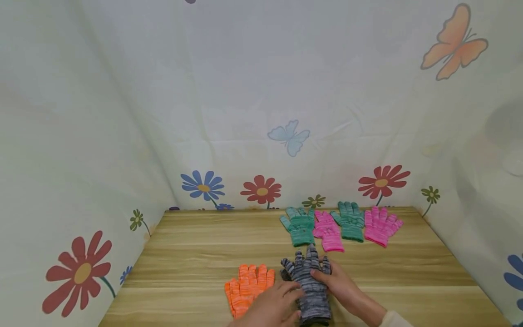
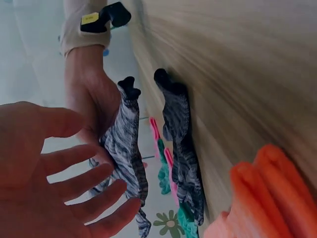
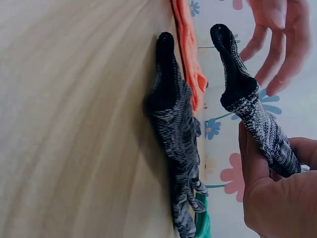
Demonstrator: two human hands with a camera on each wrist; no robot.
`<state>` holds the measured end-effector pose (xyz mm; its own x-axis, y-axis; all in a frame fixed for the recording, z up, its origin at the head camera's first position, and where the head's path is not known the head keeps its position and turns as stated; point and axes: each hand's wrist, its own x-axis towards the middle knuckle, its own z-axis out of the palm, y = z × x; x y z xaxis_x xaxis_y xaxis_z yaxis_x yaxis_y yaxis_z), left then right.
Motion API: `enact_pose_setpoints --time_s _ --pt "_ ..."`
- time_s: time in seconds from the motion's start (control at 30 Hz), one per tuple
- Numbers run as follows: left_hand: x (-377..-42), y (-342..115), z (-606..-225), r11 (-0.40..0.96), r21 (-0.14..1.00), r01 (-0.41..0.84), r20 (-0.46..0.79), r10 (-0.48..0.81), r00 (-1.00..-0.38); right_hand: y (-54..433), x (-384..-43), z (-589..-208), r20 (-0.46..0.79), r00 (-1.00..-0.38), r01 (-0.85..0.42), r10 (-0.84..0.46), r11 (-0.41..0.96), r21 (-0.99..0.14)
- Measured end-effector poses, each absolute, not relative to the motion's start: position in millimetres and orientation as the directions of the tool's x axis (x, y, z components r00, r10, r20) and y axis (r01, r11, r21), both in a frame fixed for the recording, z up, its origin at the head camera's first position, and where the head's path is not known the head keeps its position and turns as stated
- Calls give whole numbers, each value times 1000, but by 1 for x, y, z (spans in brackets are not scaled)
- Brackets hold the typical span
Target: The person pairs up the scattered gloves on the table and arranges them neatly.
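My right hand [image 1: 345,288] grips a grey-and-black striped knit glove [image 1: 312,286] along its side, thumb on top and fingers underneath. The held glove is raised off the table, its cuff toward me and its fingers pointing away. Below it lies a second grey glove [image 2: 178,134], flat on the wood and mostly hidden by the first in the head view. My left hand [image 1: 271,306] hovers beside the held glove with fingers spread, holding nothing. In the left wrist view its straight fingers [image 2: 94,191] overlap the glove.
Orange gloves [image 1: 247,288] lie stacked left of the grey ones. Along the table's back edge lie a green glove [image 1: 302,229], a pink glove [image 1: 330,234], another green glove [image 1: 351,225] and another pink glove [image 1: 380,225]. A flower-printed curtain [image 1: 229,113] encloses the wooden table [image 1: 196,254].
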<state>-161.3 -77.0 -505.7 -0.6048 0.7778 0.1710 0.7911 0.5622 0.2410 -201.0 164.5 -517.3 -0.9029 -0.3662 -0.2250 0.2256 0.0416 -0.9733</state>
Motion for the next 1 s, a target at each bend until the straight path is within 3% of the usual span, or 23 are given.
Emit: enact_pose_setpoints --time_s 0.1,0.23,0.47,0.67,0.83,1.0 --pt "-161 -75 -512 492 183 851 142 844 -518 163 -202 -522 -220 -896 223 -386 38 -974" --pt "-159 -74 -521 425 184 886 109 887 -448 163 -203 -528 -227 -885 233 -406 35 -972" --pt "-159 -72 -535 444 256 859 -23 891 -454 163 -205 -536 -230 -893 216 -387 80 -973" --pt "-162 -71 -547 443 304 843 -84 894 -439 165 -208 -536 -233 -939 152 -252 304 -940" --pt "-159 -67 -540 465 273 842 -129 885 -447 171 -212 -534 -157 -970 47 -187 488 -871" --pt "-156 -65 -532 461 235 856 -121 888 -444 180 -214 -534 -77 -969 -47 -233 486 -873"
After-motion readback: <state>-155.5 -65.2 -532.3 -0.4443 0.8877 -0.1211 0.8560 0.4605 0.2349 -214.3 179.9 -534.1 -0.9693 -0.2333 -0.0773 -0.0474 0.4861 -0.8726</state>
